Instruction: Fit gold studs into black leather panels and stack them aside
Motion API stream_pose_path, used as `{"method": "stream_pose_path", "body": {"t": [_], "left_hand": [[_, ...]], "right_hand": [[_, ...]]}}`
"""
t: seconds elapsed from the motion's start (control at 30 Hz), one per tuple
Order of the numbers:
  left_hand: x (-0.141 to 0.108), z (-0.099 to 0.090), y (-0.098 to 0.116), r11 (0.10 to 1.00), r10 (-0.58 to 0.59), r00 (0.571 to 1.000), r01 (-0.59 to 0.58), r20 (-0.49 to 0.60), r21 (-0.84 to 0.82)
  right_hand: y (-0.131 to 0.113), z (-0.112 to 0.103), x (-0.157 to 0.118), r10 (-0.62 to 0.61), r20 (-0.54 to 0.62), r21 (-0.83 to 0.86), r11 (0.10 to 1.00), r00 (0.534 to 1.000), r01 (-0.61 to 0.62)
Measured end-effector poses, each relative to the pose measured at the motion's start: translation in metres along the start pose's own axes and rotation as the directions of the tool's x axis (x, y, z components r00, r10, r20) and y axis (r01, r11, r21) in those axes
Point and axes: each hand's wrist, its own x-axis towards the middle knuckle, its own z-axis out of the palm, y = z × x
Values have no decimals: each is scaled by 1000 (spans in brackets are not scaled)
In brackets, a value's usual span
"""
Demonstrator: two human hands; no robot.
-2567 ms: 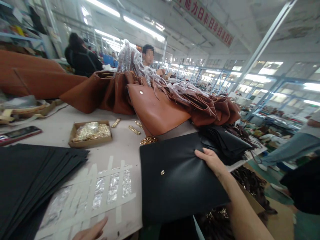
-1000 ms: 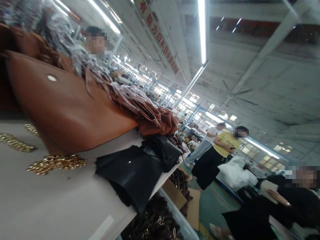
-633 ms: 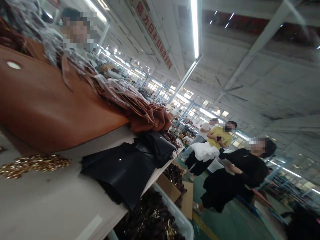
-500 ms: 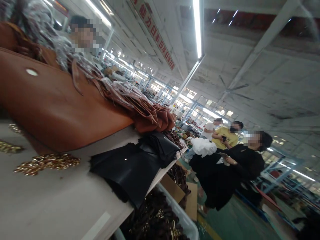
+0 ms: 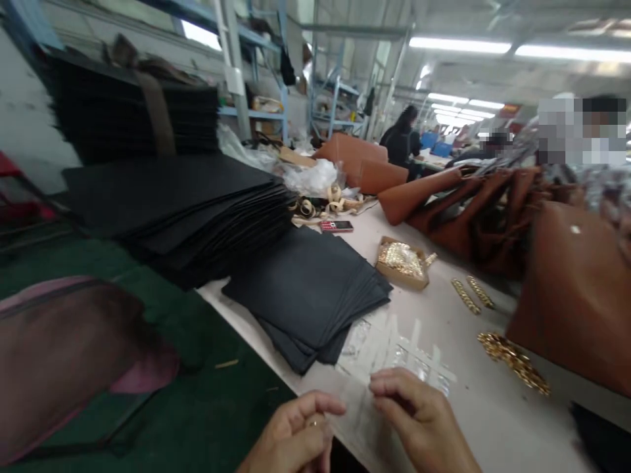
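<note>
Head view: fingers [image 5: 394,379] narrowly apart on right hand [image 5: 421,414], curled on left hand [image 5: 296,433] (cannot tell around what); at eleven o'clock, black sheets [image 5: 300,282] fanned, likely for easy lifting.

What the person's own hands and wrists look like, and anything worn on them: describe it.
Both are ungloved. The left hand shows what looks like a small gold-toned ring on a finger. The right hand shows no ring, and no sleeve or watch is visible on its wrist.

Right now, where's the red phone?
Just right of centre in the head view, the red phone lies beyond the fanned black sheets, left of the open box.
</note>
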Motion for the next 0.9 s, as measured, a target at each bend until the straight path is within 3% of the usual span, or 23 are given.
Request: {"method": "stream_pose_path", "body": {"t": [0.07, 0.13, 0.2, 0.27, 0.37, 0.47, 0.57, 0.77, 0.83, 0.9], "left_hand": [[-3, -6, 6, 999, 49, 993, -47, -106, 19], [-4, -13, 11, 996, 85, 974, -87, -212, 0], [-5, -21, 15, 991, 124, 944, -136, -307, -18], [-4, -28, 18, 983, 160, 909, -184, -385, -25], [-1, -33, 19, 975, 185, 864, -222, -468, -24], [3, -39, 18, 967, 195, 834, -251, -517, -40], [9, -47, 16, 961, 196, 816, -271, -543, -62], [14, -51, 17, 960, 202, 781, -278, -591, -39], [10, -47, 20, 962, 222, 816, -273, -534, -17], [4, -42, 20, 975, 203, 894, -223, -401, -4]], "right_hand": [[-5, 2, 22, 70, -62, -4, 997, 996, -71], [-13, 11, 52, 59, -89, -36, 997, 994, -62], [-21, 25, 86, -80, -91, -145, 987, 993, 67], [-25, 42, 116, -242, -52, -325, 921, 969, 213], [-26, 60, 139, -312, 57, -547, 785, 948, 291], [-23, 63, 130, -295, 178, -615, 712, 939, 340], [-20, 55, 100, -309, 279, -579, 701, 909, 416], [-16, 36, 39, -287, 325, -391, 827, 901, 404], [-17, 27, 25, -240, 270, -288, 904, 933, 316], [-19, 18, 15, -115, 160, -205, 968, 980, 147]]}}
